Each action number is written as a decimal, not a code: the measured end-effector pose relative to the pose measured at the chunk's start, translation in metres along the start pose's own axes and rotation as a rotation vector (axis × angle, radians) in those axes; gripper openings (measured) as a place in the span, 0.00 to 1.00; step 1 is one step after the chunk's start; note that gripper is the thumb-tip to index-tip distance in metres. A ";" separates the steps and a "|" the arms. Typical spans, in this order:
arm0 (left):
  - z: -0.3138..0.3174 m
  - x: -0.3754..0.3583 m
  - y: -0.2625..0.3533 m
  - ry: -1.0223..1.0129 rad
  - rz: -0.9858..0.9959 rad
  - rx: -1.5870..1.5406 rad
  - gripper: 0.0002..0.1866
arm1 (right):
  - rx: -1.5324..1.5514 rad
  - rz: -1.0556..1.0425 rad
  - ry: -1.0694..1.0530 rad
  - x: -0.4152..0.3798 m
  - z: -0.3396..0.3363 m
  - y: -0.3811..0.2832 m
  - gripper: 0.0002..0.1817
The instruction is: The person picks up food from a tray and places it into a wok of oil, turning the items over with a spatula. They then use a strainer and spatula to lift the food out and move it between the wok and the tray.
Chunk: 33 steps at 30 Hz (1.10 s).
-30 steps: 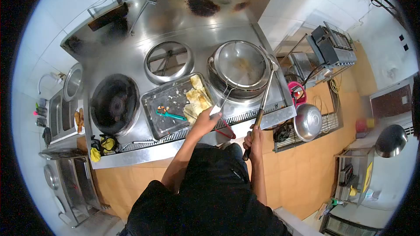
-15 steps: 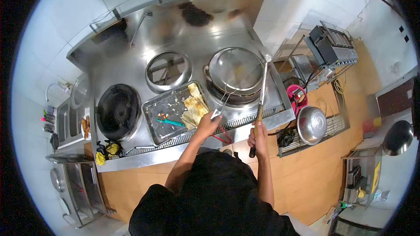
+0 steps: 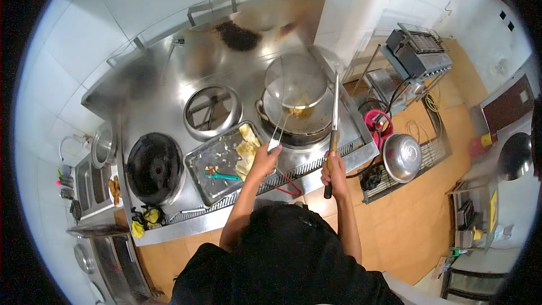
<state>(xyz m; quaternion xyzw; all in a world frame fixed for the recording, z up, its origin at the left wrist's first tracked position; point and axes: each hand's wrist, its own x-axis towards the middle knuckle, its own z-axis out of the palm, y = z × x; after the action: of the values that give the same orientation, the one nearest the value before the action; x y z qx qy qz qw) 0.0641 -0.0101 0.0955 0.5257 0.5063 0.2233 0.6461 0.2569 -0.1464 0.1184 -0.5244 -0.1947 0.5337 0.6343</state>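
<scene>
My left hand is closed round the handle of a wide round mesh strainer. The strainer is tilted up over the far side of a wok on the right burner. A golden piece of food shows near the strainer's lower rim, over the wok. To the right, my right hand grips a long metal cooking tool by its wooden handle; its head is seen edge-on beyond the wok. Beside my left hand lies a metal tray with folded yellowish sheets and a teal-handled tool.
A black wok sits on the left burner, with an open burner ring behind the tray. Yellow and black cloths lie at the front left corner. Right of the stove are a pink bucket and a metal bowl.
The strainer has risen and tilted away from me, uncovering more of the wok's inside. My right hand keeps its grip on the long tool. The whole view has shifted slightly.
</scene>
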 end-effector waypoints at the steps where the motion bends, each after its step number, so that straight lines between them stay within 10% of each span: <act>1: 0.000 0.007 -0.015 -0.008 0.010 0.007 0.15 | -0.001 0.019 0.009 0.000 0.002 0.005 0.17; 6: -0.002 0.026 -0.063 0.097 0.438 0.222 0.17 | 0.008 0.138 0.106 -0.008 0.009 0.041 0.18; 11: -0.012 0.013 -0.054 -0.017 0.015 0.134 0.17 | -0.057 0.061 0.089 -0.029 -0.014 0.061 0.18; 14: -0.018 0.011 -0.051 0.065 0.313 0.190 0.16 | -0.065 0.094 0.182 -0.038 -0.018 0.051 0.18; 33: 0.005 -0.042 -0.034 0.432 -0.013 0.108 0.12 | -0.479 0.134 0.003 0.039 -0.142 -0.022 0.13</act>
<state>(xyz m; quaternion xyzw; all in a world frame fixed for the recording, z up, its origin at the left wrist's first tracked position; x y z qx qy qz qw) 0.0439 -0.0591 0.0817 0.4963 0.6476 0.2990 0.4949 0.3958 -0.1739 0.0727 -0.6724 -0.2794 0.5122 0.4554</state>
